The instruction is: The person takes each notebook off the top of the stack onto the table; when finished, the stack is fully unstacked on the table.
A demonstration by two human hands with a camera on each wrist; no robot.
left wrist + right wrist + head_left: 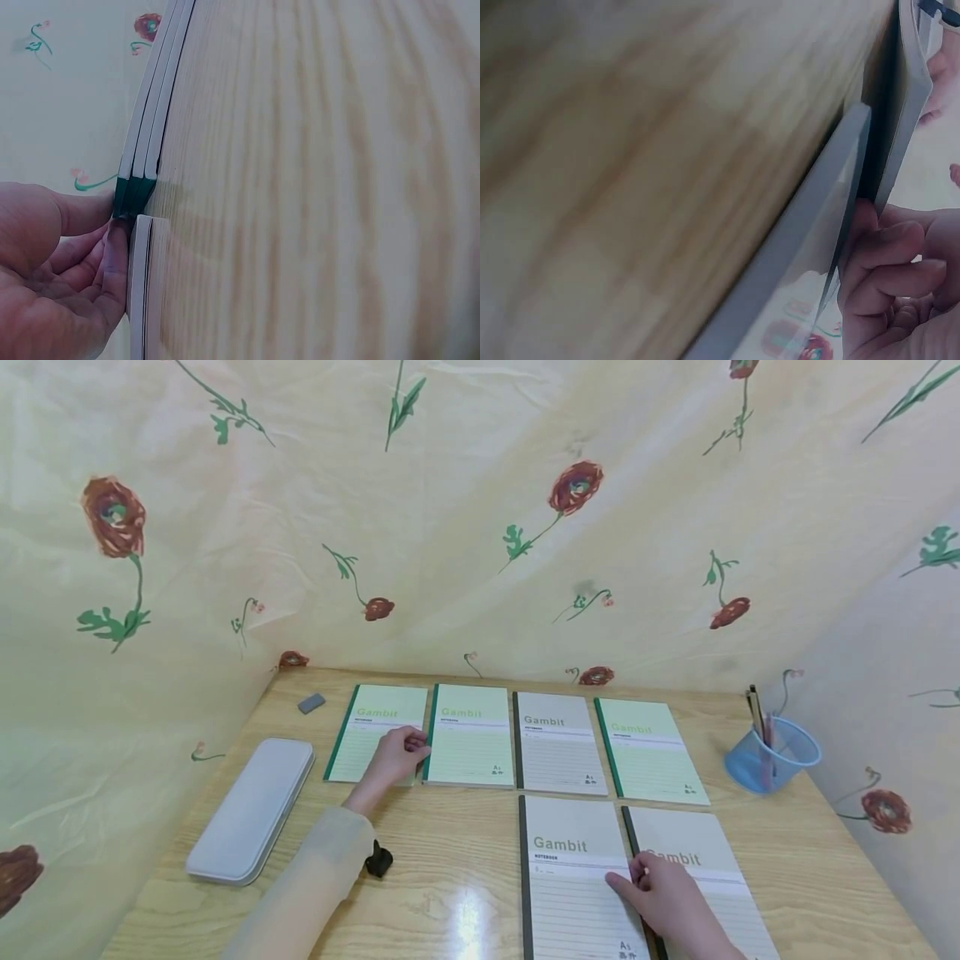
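In the back row, my left hand (397,756) reaches across the leftmost green-spined notebook (386,702). Its thumb and curled fingers pinch the spine edge of the second green-spined notebook (472,743); the left wrist view shows the thumb against the green spine (131,193). Up front, my right hand (667,893) lies over the right grey notebook (720,839), hiding part of its cover. Its thumb is on the right edge of the left grey notebook (573,827), with fingertips in the gap between the two. In the right wrist view, curled fingers (889,277) grip that edge.
Another grey notebook (558,743) and a green-spined one (648,752) complete the back row. A white case (251,810) and a grey eraser (311,703) lie at left. At right stands a blue mesh cup (780,760) with pens. Flowered cloth (450,527) hangs behind the table.
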